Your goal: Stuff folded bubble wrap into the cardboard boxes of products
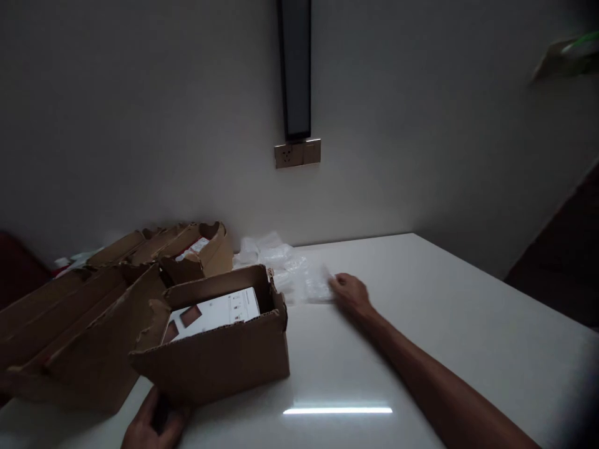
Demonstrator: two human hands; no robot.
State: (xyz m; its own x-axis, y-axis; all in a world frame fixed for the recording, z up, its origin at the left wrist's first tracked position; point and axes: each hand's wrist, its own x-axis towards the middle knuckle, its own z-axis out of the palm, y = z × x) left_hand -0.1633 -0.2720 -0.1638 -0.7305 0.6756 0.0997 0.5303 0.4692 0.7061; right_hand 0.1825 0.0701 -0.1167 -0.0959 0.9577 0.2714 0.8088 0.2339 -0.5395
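My right hand [350,293] reaches across the white table [444,324] and closes on a clear plastic bag [309,288] lying beside the wall. My left hand [152,427] sits at the near edge, its fingers curled around a small dark thing I cannot make out, just under the front of an open cardboard box [219,358]. A white printed sheet [213,313] lies inside that box.
More opened cardboard boxes [70,330] crowd the left side, one [196,249] at the back by the wall. Crumpled clear plastic wrapping [266,252] is piled near the wall. A wall socket [297,154] sits under a dark vertical panel [296,68].
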